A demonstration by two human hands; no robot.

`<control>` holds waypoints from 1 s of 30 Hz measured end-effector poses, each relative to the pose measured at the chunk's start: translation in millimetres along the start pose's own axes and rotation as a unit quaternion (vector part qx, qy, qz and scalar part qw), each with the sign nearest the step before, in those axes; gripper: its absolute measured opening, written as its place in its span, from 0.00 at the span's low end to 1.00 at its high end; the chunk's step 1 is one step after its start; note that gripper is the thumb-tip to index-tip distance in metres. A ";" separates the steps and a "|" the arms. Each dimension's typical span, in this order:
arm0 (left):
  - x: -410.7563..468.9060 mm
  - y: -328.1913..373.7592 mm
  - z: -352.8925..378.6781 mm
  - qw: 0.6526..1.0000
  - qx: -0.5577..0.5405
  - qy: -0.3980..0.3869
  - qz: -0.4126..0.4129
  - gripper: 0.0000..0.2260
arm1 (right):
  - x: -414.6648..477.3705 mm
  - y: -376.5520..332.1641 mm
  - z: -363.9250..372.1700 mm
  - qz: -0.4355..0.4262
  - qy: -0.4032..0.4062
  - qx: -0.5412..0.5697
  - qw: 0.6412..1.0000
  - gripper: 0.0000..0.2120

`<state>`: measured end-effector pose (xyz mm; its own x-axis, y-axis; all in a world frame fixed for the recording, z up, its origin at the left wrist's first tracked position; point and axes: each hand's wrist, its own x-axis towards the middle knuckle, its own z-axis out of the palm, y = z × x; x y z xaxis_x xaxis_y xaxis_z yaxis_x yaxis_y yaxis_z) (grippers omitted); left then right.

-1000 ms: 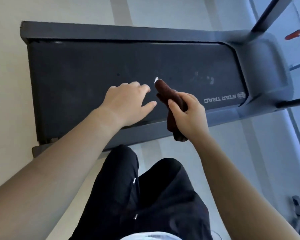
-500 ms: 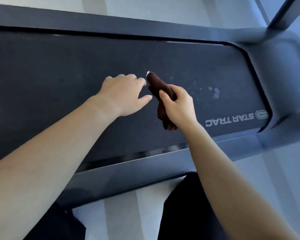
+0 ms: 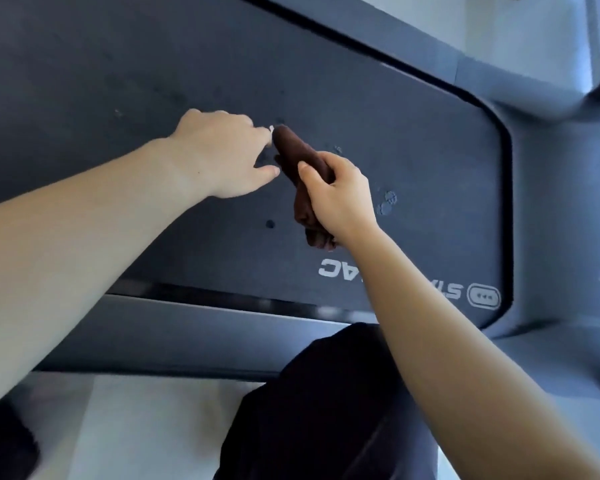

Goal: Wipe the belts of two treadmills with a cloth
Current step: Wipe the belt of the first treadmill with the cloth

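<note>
A dark treadmill belt (image 3: 118, 81) fills most of the view, with pale smudges (image 3: 387, 202) and a white STAR TRAC logo near its right end. My right hand (image 3: 340, 195) is shut on a bunched dark brown cloth (image 3: 293, 147), whose top end carries a small white tag. My left hand (image 3: 222, 154) hovers over the belt with its fingers curled and its fingertips touching the cloth's top end by the tag. Whether those fingers pinch the cloth is hidden.
The treadmill's grey side rail (image 3: 187, 341) runs along the near edge, and the motor cover (image 3: 561, 237) rises at the right. My dark trousers (image 3: 326, 410) and pale floor (image 3: 136, 427) lie below the rail.
The view has closed in on the belt and tilted. My left hand has moved right until its fingers meet the cloth's tagged end. My right hand keeps its hold on the cloth.
</note>
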<state>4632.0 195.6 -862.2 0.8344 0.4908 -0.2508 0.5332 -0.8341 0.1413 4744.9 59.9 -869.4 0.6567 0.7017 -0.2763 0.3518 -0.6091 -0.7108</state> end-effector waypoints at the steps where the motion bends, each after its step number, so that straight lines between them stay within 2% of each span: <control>1: 6.2 8.8 -1.3 1.000 -0.002 0.005 0.001 0.24 | 2.0 8.3 -5.7 0.001 0.001 -0.005 1.000 0.07; 5: 27.6 38.5 6.3 0.998 -0.056 0.038 0.017 0.23 | 10.2 32.8 -28.3 0.000 0.028 -0.024 0.999 0.07; 9: 49.3 71.8 17.0 0.996 -0.066 0.021 0.054 0.23 | 19.7 60.4 -52.6 -0.002 0.042 -0.044 0.998 0.07; 16: 116.3 172.0 56.3 0.989 -0.017 0.036 0.142 0.22 | 42.6 175.9 -122.0 0.043 0.099 -0.013 0.994 0.06; 25: 192.3 314.9 86.9 0.992 -0.038 0.048 0.111 0.22 | 59.0 304.3 -229.9 -0.003 0.184 0.015 0.983 0.07; 28: 203.8 341.1 104.1 0.993 -0.036 0.057 0.100 0.21 | 58.1 338.7 -240.9 -0.064 0.245 -0.065 0.965 0.10; 30: 208.7 354.0 116.7 0.994 -0.029 0.048 0.099 0.22 | 54.4 359.8 -238.0 -0.056 0.246 -0.165 0.954 0.13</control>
<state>4978.5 -26.6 -976.3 0.9316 0.3428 -0.1207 0.3623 -0.9020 0.2350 5065.9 -209.0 -986.3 0.8081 0.5596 0.1838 0.5747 -0.6808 -0.4541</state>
